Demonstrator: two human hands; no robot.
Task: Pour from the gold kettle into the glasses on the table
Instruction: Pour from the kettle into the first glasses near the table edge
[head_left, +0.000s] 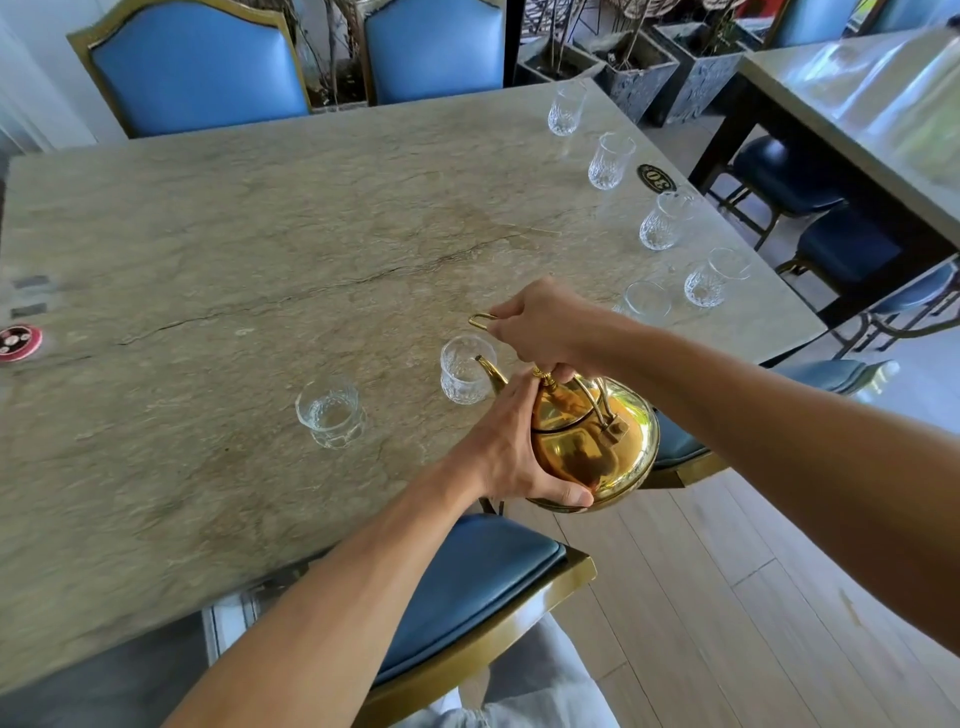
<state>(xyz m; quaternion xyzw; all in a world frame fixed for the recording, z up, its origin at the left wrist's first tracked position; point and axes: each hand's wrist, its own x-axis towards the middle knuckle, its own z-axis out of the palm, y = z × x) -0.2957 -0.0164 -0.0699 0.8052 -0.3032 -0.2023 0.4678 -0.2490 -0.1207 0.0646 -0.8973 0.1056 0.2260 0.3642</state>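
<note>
The gold kettle is held above the table's near edge, tilted away from me. Its spout tip sits over the rim of a cut-glass tumbler. My right hand grips the kettle's handle from above. My left hand cups the kettle's side and underside. A second glass stands to the left, holding clear liquid. Several more glasses run along the right edge, among them one just beyond my right wrist and one at the far end.
The stone table has a red round coaster at its left edge and a black number plate at the right. Blue chairs stand around it. Another table and planters lie to the right.
</note>
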